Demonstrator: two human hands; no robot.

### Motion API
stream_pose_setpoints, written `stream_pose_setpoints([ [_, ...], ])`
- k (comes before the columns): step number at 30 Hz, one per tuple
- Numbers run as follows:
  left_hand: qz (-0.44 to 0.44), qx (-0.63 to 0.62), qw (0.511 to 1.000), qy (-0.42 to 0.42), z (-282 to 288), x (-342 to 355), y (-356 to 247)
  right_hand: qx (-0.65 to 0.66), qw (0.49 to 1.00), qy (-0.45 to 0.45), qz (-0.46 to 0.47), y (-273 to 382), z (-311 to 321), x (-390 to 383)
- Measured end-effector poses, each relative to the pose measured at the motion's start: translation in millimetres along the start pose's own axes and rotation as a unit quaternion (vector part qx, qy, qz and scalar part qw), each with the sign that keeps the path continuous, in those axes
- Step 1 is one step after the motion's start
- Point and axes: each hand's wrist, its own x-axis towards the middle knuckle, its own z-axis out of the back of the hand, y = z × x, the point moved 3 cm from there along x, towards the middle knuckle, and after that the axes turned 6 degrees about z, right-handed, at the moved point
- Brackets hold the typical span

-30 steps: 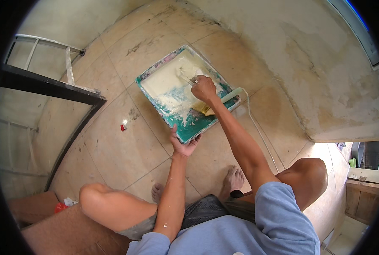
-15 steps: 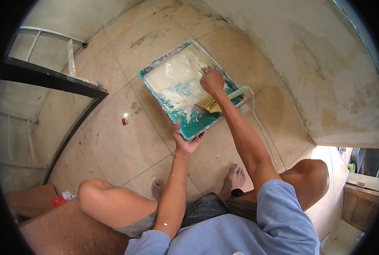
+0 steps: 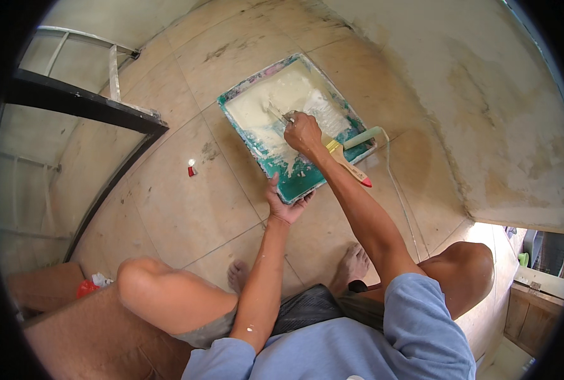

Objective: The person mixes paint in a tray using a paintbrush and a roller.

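A green paint tray point(image 3: 291, 192) with thick cream paint lies on the tiled floor before me. Around its near corner, my left hand point(image 3: 284, 206) curls with the thumb on the rim. My right hand point(image 3: 303, 132) is closed over the tray on a flat-bladed scraper point(image 3: 274, 111), whose blade reaches the paint; its grip is mostly hidden by my fingers. Partly under my right forearm, a paintbrush point(image 3: 351, 167) with a red-tipped wooden handle rests across the tray's right edge. A pale paint roller point(image 3: 362, 137) lies beside it at the right rim, its thin wire frame extending toward me.
A bare, patchy wall point(image 3: 446, 82) rises at the right. On the left stand a black-edged frame point(image 3: 79, 104) and a metal ladder-like rack point(image 3: 113, 73). A small red-and-white object point(image 3: 191, 168) lies on the floor. My bare feet point(image 3: 351, 263) are close to the tray.
My right hand has moved left across the tray with the scraper, whose blade now shows in the paint. The brush handle, hidden by my forearm before, has come into sight.
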Motion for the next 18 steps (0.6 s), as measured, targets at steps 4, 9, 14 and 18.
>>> stream_pose_setpoints([
  [4,0.010,0.000,1.000,0.014,-0.5,1.1,-0.6,0.005,0.999,-0.011,0.035,-2.5,-10.0,-3.7],
  [9,0.006,-0.013,0.999,0.029,-1.5,0.3,0.0,0.016,0.999,0.020,0.048,5.3,-20.3,-5.1],
  [14,0.004,-0.011,0.999,0.043,-3.1,-0.3,-0.8,0.020,0.998,0.010,0.051,10.1,-27.0,-7.7],
  [18,-0.004,0.005,1.000,0.026,-0.9,-2.5,-1.3,0.029,0.998,0.025,0.049,14.9,-26.6,-6.6],
])
